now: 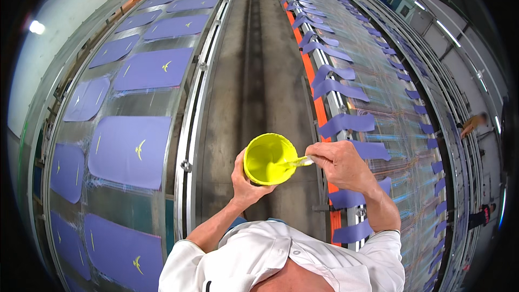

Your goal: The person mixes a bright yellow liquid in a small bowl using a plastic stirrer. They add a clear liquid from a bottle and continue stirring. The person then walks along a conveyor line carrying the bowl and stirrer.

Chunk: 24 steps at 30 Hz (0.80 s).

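Observation:
A round tub coated inside with bright yellow-green ink is in front of my body, tilted so that its mouth shows. My left hand is wrapped round its left side and underside. In my right hand, the fingers pinch the pale handle of a flat stirring stick. The stick's far end is covered in the same yellow ink and reaches over the tub's right rim into it. How deep the ink lies, I cannot tell.
To the left runs a long printing table bearing purple fabric pieces with small yellow prints. On the right, another long table carries narrow purple strips along an orange-edged rail. A concrete aisle lies between. Two other people are at far right.

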### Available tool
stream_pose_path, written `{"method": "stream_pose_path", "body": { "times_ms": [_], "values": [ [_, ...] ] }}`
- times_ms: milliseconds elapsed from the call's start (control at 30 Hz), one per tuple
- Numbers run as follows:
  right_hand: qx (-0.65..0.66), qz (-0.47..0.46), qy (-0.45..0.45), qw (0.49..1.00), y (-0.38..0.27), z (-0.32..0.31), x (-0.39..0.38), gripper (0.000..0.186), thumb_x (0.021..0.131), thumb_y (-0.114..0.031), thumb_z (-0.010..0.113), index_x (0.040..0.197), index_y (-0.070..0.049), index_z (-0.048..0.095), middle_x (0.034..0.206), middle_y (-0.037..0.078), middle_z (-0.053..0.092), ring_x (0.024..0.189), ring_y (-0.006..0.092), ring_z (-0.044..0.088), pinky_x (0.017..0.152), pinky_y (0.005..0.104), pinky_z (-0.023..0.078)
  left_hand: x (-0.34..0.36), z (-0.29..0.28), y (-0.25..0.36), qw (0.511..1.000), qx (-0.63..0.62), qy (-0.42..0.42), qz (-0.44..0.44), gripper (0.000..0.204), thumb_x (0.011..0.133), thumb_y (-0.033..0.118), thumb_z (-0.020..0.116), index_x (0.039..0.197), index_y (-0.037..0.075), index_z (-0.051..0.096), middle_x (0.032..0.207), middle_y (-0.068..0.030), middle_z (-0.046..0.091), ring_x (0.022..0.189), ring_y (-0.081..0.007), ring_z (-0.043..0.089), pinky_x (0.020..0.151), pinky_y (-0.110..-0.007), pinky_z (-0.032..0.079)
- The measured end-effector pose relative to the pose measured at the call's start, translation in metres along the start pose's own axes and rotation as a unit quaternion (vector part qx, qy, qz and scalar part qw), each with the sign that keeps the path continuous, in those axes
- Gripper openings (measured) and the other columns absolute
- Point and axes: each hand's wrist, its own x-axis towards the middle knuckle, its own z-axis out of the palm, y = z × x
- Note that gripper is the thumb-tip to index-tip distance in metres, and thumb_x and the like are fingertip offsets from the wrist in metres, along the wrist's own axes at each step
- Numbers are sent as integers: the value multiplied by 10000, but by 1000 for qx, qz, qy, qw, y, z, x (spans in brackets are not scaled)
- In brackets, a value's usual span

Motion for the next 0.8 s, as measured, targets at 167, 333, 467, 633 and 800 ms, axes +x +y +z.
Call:
{"method": "stream_pose_path", "body": {
  "times_ms": [167, 333, 467, 633, 800],
  "values": [
    [126, 81, -23, 988, 40, 12, 65, 215, 879, -6, 581, 1065, -33, 684, 833, 154, 689, 715, 331, 664, 642, 403, 522, 64, 7, -27, 1000, -22, -7, -6, 1024, 597, 225, 975, 1432, 6, 424, 1370, -131, 537, 1262, -240, 558, 1082, -374, 448],
    [-49, -69, 119, 989, 101, 21, 128, 256, 826, 15, 570, 1053, -32, 678, 795, 156, 666, 714, 346, 660, 635, 431, 511, 121, 21, -71, 999, 28, 1, -24, 1044, 579, 267, 977, 1425, -1, 427, 1348, -143, 559, 1242, -255, 574, 1068, -384, 456],
    [-56, -56, 32, 996, 153, -10, 175, 231, 815, -5, 579, 1020, -43, 677, 796, 151, 670, 738, 372, 661, 650, 464, 506, 173, 38, -98, 994, 101, 43, -22, 1050, 556, 267, 982, 1412, 5, 433, 1293, -148, 598, 1192, -268, 610, 1030, -391, 483],
    [44, 17, -127, 991, 205, -71, 237, 165, 886, -44, 577, 999, -27, 696, 848, 184, 698, 761, 390, 673, 659, 455, 512, 244, 74, -120, 989, 129, 69, -13, 1029, 554, 259, 983, 1399, 21, 446, 1279, -134, 607, 1168, -263, 624, 1009, -382, 499],
    [134, 13, -59, 989, 266, -65, 281, 153, 902, -63, 607, 1016, -8, 692, 869, 192, 698, 758, 373, 681, 664, 426, 521, 307, 116, -135, 989, 115, 77, -45, 1029, 545, 274, 987, 1389, 20, 455, 1279, -131, 608, 1165, -255, 623, 1005, -379, 500]
  ]
}}
